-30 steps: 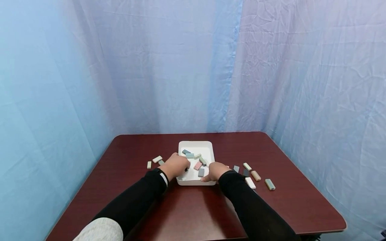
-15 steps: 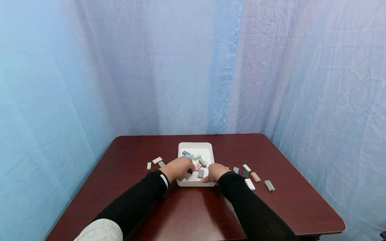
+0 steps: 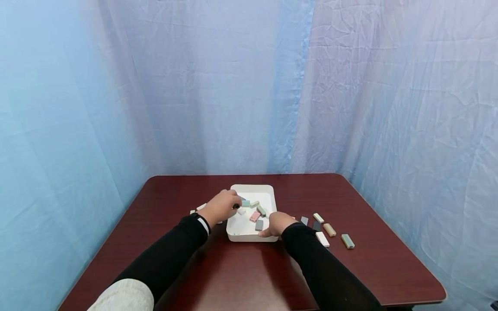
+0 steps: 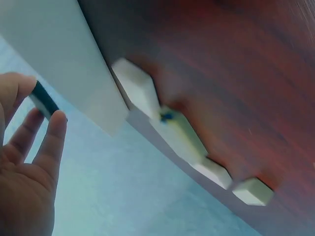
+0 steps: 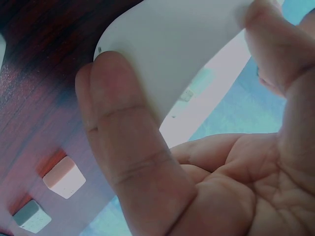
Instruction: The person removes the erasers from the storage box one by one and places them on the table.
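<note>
My left hand has it: a dark block [image 4: 45, 101] pinched at the very tips, thumb on one side and fingers on the other, held up by the left rim of the white tray [image 3: 245, 238]. That's my left hand [image 3: 222, 206]; below it, pale blocks [image 4: 135, 86] sit in a line on the bench [image 3: 241, 276]. Over to my right hand [image 3: 277, 223], gripping the tray's near right corner, fingers along the outside, thumb at the near rim. Between the two, inside the tray, lie a pink block [image 3: 254, 216] and a grey block [image 3: 259, 225], nearer my right thumb.
</note>
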{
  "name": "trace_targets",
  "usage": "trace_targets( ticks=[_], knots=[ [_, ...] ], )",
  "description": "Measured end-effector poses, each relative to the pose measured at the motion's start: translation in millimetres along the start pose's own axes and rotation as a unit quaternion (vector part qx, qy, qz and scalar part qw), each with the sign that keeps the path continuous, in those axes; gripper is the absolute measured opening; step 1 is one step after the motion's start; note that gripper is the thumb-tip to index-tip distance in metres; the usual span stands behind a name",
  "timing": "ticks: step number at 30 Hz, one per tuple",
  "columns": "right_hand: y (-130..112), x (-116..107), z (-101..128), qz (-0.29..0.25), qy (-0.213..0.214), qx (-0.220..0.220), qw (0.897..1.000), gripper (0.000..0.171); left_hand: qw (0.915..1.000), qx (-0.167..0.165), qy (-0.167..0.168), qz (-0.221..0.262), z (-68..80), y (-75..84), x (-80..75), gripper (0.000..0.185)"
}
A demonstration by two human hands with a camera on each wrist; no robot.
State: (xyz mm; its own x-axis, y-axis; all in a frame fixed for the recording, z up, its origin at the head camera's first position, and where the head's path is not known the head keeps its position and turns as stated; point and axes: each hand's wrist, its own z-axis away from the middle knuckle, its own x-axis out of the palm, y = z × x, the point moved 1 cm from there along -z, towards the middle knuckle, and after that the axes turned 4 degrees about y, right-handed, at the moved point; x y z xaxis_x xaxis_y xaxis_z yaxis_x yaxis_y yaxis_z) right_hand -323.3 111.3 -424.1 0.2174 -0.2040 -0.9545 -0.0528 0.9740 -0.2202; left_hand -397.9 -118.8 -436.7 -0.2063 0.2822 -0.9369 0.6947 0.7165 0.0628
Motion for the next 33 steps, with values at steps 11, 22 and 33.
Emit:
trace_targets(
  ticks=[11,22,33],
  knots=[
    [0,-1,1,-0.011,0.008,0.002,1.000,0.046,0.9888,-0.146,0.012,0.030,6.9,-26.7,-5.4,0.020],
    [-1,0,5,-0.010,0.011,-0.007,1.000,0.048,0.9789,-0.199,-0.031,0.031,6.8,-39.5,12.8,0.003],
    [1,0,5,-0.009,0.009,-0.008,1.000,0.049,0.9830,-0.173,-0.062,-0.010,1.0,-54.5,36.9,0.010]
  ],
)
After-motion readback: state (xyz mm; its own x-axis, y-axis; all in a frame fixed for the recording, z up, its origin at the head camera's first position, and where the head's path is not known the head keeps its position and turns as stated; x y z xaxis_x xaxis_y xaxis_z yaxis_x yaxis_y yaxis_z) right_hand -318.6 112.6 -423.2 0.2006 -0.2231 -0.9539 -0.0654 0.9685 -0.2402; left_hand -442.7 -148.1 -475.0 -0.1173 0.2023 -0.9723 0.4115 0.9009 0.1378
